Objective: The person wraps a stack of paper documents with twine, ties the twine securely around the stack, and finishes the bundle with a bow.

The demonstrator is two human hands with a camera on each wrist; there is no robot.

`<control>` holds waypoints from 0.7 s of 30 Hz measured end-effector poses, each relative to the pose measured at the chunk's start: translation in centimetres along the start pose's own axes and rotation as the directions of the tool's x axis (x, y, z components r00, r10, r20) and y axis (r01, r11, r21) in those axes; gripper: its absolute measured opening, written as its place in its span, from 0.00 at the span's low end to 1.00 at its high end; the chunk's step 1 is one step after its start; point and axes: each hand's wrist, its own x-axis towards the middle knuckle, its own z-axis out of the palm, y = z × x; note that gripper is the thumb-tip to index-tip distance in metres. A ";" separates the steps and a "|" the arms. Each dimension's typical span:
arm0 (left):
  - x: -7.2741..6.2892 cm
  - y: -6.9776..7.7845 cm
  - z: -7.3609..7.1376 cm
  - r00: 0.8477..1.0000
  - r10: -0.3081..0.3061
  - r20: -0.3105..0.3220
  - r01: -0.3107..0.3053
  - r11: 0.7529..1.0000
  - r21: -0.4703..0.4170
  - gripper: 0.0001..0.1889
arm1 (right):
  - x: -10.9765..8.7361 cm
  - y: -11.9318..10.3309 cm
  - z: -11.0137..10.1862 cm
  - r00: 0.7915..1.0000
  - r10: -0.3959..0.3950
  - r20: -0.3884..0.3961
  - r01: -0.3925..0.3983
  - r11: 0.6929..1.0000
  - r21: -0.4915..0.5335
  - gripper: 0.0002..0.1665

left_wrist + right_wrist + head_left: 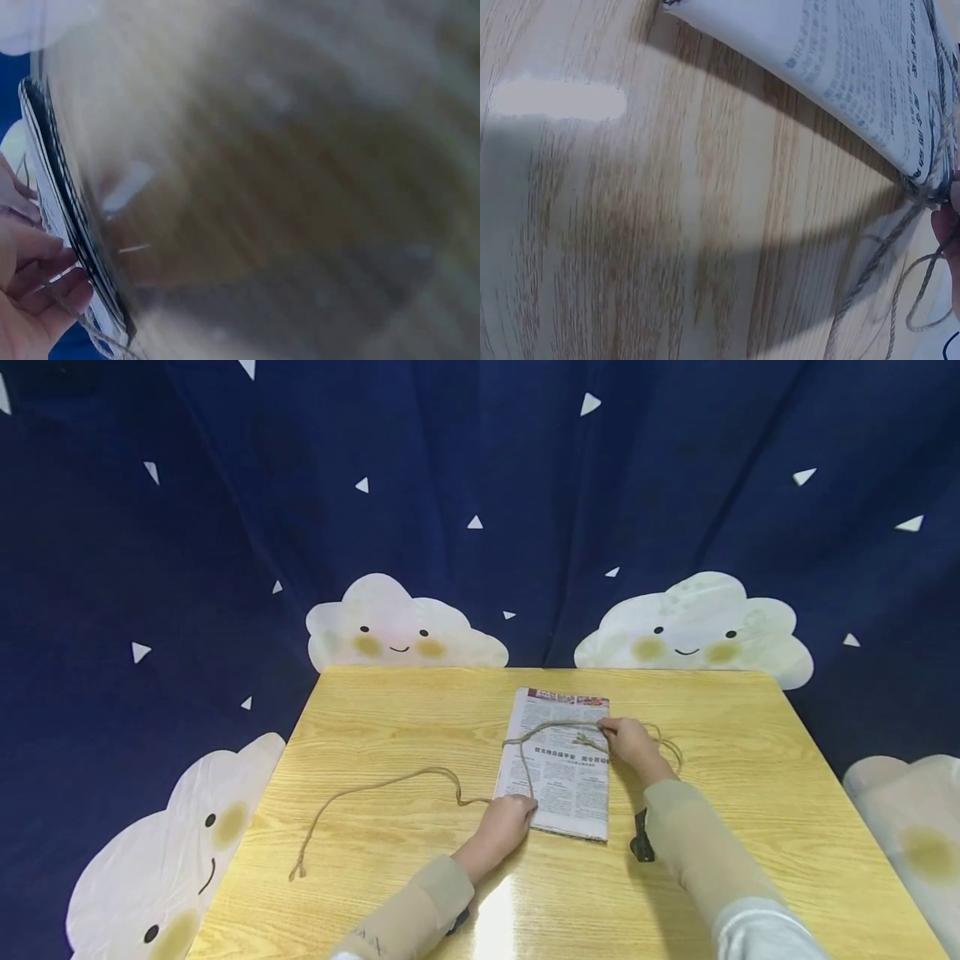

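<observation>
A folded stack of newspaper (pixel 562 802) lies on the wooden table, with brown twine (pixel 555 724) running across its upper part and looping down its left side. At the stack's lower left edge my left hand (pixel 507 825) pinches the twine; the left wrist view shows the strand crossing its curled fingers (pixel 56 289). My right hand (pixel 636 748) grips twine at the right edge of the newspaper. Only part of that hand (pixel 951 225) shows in the right wrist view, beside twine crossing at the newspaper's edge (pixel 919 169).
One long tail of twine (pixel 375 783) trails over the table (pixel 712 860) to the left, ending in a knotted tip. Loose loops (pixel 671 752) lie to the right of the newspaper. A dark blue curtain (pixel 480 460) with cloud shapes hangs behind the table.
</observation>
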 end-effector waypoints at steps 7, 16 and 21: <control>-0.1 0.4 0.3 0.999 -0.036 0.036 0.035 0.999 0.038 0.06 | 0.0 0.7 0.7 0.998 0.030 0.046 -0.028 0.999 -0.035 0.17; 0.6 -1.5 0.1 0.993 -0.110 0.046 0.107 0.993 0.059 0.06 | -1.2 1.1 1.0 1.000 0.000 0.003 0.001 0.999 -0.052 0.14; 1.4 -3.0 -0.3 0.990 -0.133 0.056 0.129 0.989 0.077 0.08 | -2.3 0.5 1.0 0.999 0.025 -0.031 -0.028 0.994 -0.109 0.13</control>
